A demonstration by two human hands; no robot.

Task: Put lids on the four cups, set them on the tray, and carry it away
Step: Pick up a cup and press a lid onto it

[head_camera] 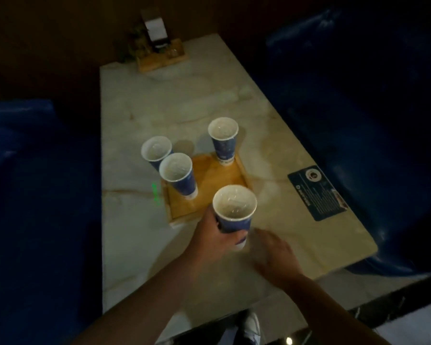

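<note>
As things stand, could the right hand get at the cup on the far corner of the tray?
Probably yes. The right hand is free, low beside the held cup. The far cup stands alone on the tray's far right corner, with bare table along the tray's right side.

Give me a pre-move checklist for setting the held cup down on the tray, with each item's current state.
1. Grip on the held cup: left hand wraps its lower body, cup upright. Ok.
2. Lid on the held cup: it looks open-topped, though the dim frame could hide a clear lid. Cannot tell.
3. Free space on the wooden tray: the near right part is bare. Ok.
4. Cups already on the tray: the far right cup and the near left cup stand inside it. Ok.
5. The far left cup stands behind the near left one; its base is hidden. Cannot tell.
6. Right hand: low over the table, blurred, holding nothing visible. Cannot tell.
</note>
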